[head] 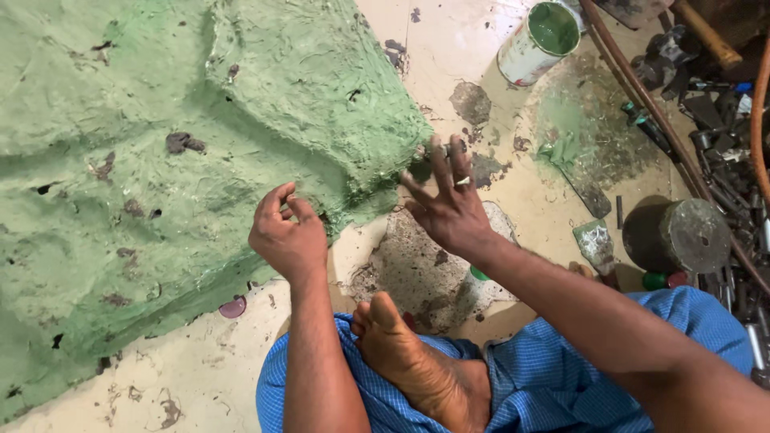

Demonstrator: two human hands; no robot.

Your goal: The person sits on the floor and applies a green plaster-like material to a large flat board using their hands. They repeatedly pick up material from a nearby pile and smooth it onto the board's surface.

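Tin can [539,42] w/ green paint inside stands top centre on stained floor [200,377]. Putty knife [594,241] lies near grey round block [683,235]. Pile of metal tools [722,104] far rt, long brown pipe [642,96] running diagonally past it. Small purple cap [233,306] lower left.

The green slab [160,160] looked rough, matt and plaster-like; the floor [449,48] was smooth and stained, the can [536,44] metal.
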